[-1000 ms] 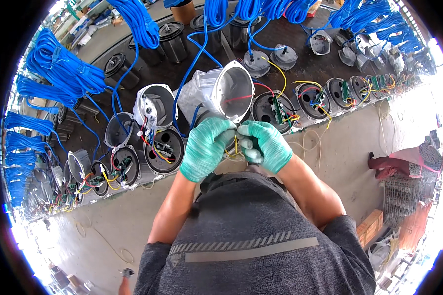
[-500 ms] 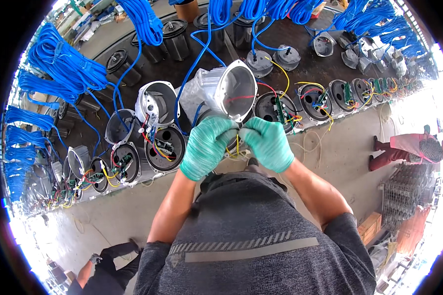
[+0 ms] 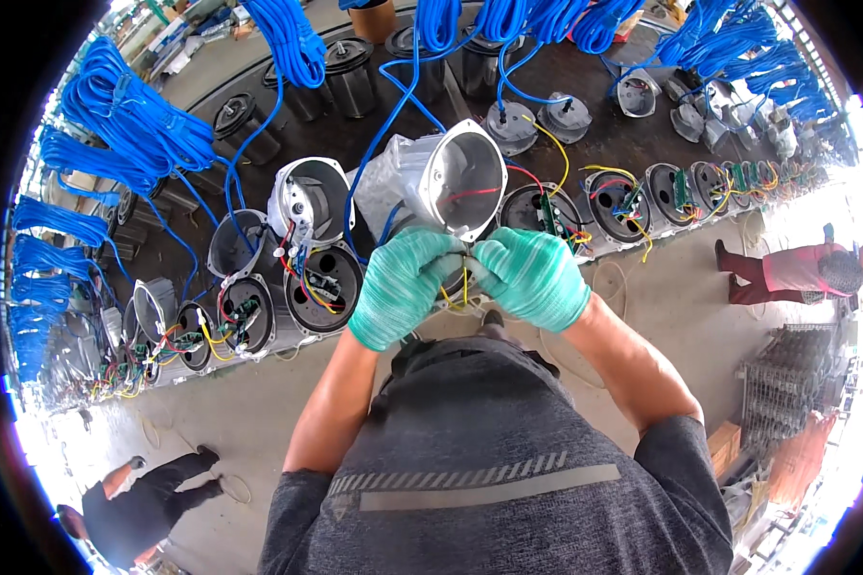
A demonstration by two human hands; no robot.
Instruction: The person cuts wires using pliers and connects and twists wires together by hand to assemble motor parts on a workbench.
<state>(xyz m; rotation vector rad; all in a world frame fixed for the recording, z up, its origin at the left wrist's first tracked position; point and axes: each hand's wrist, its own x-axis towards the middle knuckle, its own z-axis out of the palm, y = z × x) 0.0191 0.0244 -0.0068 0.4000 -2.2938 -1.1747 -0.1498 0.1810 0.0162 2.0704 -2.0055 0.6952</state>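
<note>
Left hand (image 3: 398,289) and right hand (image 3: 535,280) meet, apparently pinching a yellow wire (image 3: 465,285); just beyond, the metal housing (image 3: 469,174) gapes open, seemingly unfinished.

Dark bench (image 3: 604,136); a big open silver housing (image 3: 470,177) lies on it. Past the housing, black cylinders (image 3: 349,81) standing. Right of it I count two grey discs (image 3: 510,129), plus wired round black units (image 3: 620,206); left, more wired units (image 3: 323,287).
</note>
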